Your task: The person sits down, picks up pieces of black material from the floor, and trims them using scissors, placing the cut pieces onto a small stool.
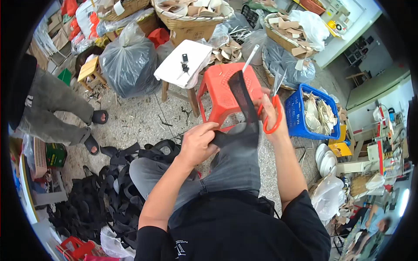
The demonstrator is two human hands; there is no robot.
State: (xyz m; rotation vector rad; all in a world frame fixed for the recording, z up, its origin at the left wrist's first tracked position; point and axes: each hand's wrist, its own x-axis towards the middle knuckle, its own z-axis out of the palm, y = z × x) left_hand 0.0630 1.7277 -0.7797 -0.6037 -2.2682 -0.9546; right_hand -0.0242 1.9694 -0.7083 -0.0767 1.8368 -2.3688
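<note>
My left hand [198,143] is closed on one end of a black mesh fabric strip [244,98] above my lap. The strip bends and runs upward in front of a red plastic stool [220,89]. My right hand [272,115] is closed around scissors [277,106] with orange handles. Their blades point up and away from me, slightly apart. The fingertips of that hand are beside the strip's edge; whether they also pinch it I cannot tell. A pale rod [251,57] stands up by the stool's far edge.
Black fabric pieces [104,191] pile on the floor at left. A white-topped stool [178,71] bears small dark items [185,65]. A blue crate [300,115] holds pale pieces, right. Another person's legs [56,104] stand at left. Bags [128,65] and baskets [191,26] fill the back.
</note>
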